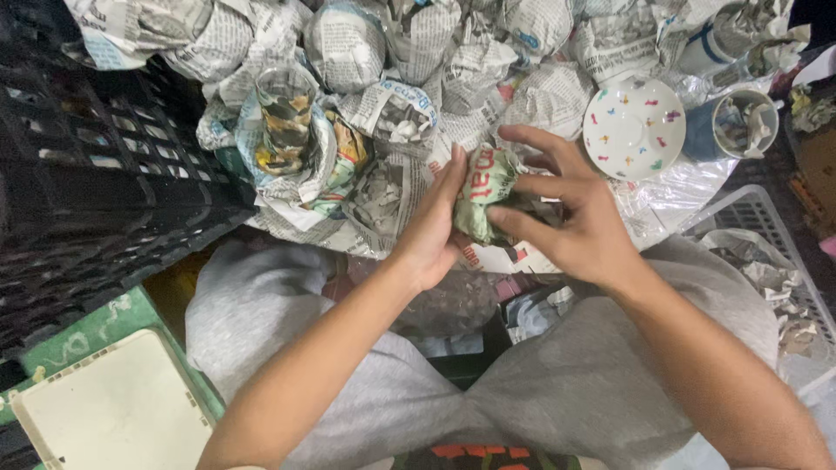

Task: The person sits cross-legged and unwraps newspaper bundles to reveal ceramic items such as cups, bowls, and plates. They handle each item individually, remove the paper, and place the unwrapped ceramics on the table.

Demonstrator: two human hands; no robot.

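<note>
A small bundle wrapped in green and red printed newspaper (482, 193) sits between both of my hands above my lap. My left hand (433, 228) presses flat against its left side, fingers straight. My right hand (566, 209) curls over its right side, with fingers spread across the paper. What is inside the wrapping is hidden. Loose newspaper sheets (374, 204) lie under and behind the bundle.
Many newspaper-wrapped bundles (409, 52) pile up at the back. A white saucer with coloured specks (634, 129) and a blue cup stuffed with paper (736, 124) stand right. A black crate (96, 165) is left, a white basket (766, 235) right, a cream lid (113, 409) lower left.
</note>
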